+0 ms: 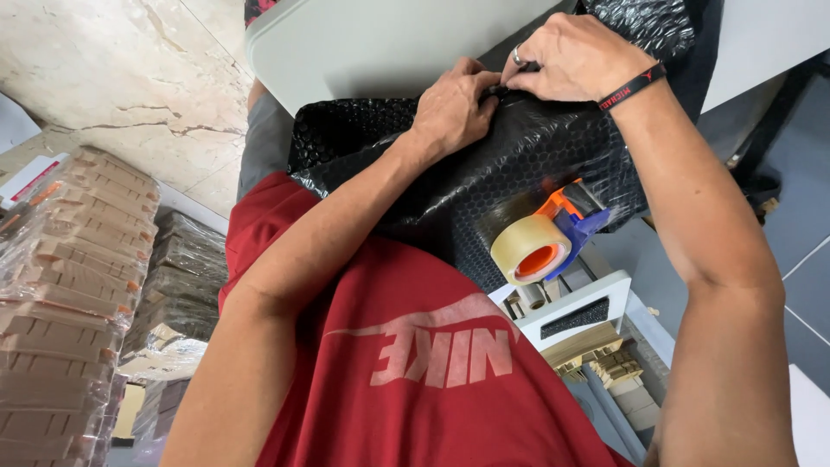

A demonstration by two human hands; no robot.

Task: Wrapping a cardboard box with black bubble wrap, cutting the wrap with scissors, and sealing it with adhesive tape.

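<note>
Fingertips of left hand (451, 108) and right hand (571, 59) pinch the black bubble-wrap bundle (484, 173); wrapped contents hidden; tape dispenser (545, 238) rests near.

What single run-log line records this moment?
left hand: pinching black bubble wrap | right hand: pinching same edge | tape dispenser: resting on wrap

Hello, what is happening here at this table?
A person in a red shirt presses both hands on a bundle wrapped in black bubble wrap, at the edge of a grey table. The left hand and the right hand pinch the wrap together at its top. A tape dispenser with a roll of clear tape rests against the bundle. Stacks of flat cardboard boxes lie nearby.
</note>
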